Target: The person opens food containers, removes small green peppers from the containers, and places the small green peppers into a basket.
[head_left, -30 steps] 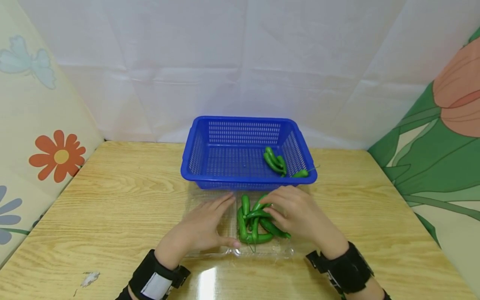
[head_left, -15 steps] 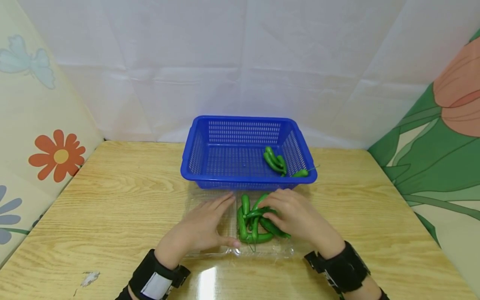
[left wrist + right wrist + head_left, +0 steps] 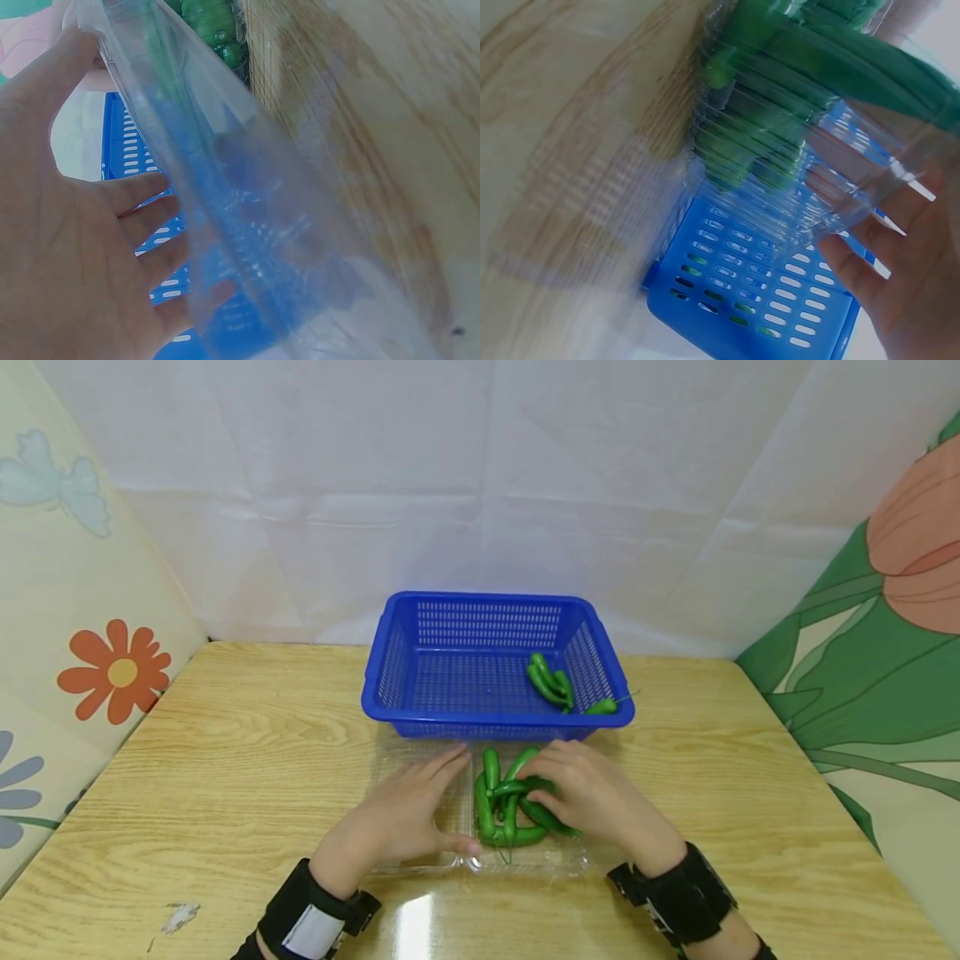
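A clear plastic clamshell box point(image 3: 543, 862) lies unfolded in front of the basket, several green chili peppers point(image 3: 483, 810) piled in its right half. My right hand point(image 3: 585, 787) reaches over that pile, thumb and fingers pinching a darker green chili pepper point(image 3: 506, 788) that lies across the top. In the right wrist view this chili pepper point(image 3: 885, 71) slants toward the hand behind the clear wall. My left hand point(image 3: 405, 810) spreads over the box's left half, thumb and fingertips at the middle fold; its fingers point(image 3: 150, 225) look straight in the left wrist view.
A blue perforated basket point(image 3: 487, 719) stands behind the box, close to the white cloth backdrop point(image 3: 480, 485). Several more green chili peppers point(image 3: 551, 683) lie at its right end, one stem poking past the rim. Painted panels point(image 3: 862, 693) flank the wooden table point(image 3: 262, 735).
My right hand has shifted slightly down and left, its fingers settling around the top chili pepper. The left hand, box and basket have stayed in place.
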Available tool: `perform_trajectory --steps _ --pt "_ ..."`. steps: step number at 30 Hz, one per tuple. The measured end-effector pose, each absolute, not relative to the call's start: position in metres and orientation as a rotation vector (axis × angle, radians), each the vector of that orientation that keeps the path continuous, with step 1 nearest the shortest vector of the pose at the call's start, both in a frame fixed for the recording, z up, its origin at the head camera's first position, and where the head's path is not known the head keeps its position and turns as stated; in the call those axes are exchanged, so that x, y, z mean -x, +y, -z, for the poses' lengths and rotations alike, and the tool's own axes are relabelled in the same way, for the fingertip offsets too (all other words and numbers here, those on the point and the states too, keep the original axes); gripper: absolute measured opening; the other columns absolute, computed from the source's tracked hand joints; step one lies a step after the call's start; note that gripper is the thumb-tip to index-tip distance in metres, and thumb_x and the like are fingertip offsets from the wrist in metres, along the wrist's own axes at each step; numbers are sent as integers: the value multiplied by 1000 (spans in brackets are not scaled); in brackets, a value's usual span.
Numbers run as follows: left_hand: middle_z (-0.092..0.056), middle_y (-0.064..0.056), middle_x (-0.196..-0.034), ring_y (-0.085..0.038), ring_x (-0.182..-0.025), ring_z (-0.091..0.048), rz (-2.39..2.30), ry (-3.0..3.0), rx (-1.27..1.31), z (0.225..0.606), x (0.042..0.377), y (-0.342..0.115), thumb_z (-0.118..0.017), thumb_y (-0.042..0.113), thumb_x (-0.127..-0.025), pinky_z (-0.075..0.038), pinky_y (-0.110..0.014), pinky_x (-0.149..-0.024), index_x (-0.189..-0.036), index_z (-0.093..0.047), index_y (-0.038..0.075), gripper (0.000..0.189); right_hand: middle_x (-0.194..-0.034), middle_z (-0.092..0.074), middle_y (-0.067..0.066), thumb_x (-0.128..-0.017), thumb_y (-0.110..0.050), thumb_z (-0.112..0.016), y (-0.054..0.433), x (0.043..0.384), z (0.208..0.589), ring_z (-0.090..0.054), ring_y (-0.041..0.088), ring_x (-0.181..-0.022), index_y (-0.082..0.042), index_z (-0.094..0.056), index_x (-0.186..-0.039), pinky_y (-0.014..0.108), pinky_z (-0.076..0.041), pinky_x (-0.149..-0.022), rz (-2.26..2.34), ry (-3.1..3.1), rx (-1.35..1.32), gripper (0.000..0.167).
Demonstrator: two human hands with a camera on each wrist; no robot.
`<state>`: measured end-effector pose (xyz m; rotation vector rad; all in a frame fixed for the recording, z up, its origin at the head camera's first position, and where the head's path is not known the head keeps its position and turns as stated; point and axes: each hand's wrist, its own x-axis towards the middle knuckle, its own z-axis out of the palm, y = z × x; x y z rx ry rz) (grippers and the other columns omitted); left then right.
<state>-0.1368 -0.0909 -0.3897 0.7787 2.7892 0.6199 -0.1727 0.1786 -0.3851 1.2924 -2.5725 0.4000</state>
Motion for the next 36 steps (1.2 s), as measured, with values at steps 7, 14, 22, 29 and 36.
perform_trajectory --steps 7,14,22,29,36 --pt "-17 -3 -165 -34 -146 -25 -618 2789 -774 391 137 -91 -70 69 -76 -21 -55 -118 -158 -25 13 109 -97 -71 -3 -78 -11 -85 178 173 387 -64 16 -92 -12 -74 -102 37 -54 -85 -378 -2608 -1285 26" --pt "-19 -5 -164 -34 -146 -26 -631 2789 -776 390 137 -91 -71 68 -75 -22 -56 -118 -158 -25 12 109 -96 -71 -2 -76 -8 -85 178 175 389 -64 16 -92 -12 -74 -101 38 -54 -86 -380 -2596 -1274 27" --pt "-19 -5 -164 -34 -146 -26 -642 2791 -778 389 136 -91 -72 67 -76 -22 -55 -118 -158 -26 12 109 -93 -70 -2 -74 -7 -86 179 176 391 -64 16 -88 -12 -75 -100 38 -54 -83 -368 -2605 -1239 28" --pt "-19 -5 -164 -34 -146 -26 -631 2792 -776 389 136 -90 -71 67 -76 -21 -55 -118 -158 -26 12 109 -93 -70 -3 -74 -6 -85 178 177 393 -64 16 -89 -12 -74 -100 38 -54 -84 -358 -2594 -1239 28" --pt "-19 -5 -164 -35 -146 -26 -627 2796 -771 389 136 -90 -71 68 -75 -21 -56 -118 -158 -26 12 109 -95 -71 -2 -76 -6 -84 178 177 392 -65 17 -91 -11 -74 -101 38 -54 -85 -365 -2567 -1246 28"
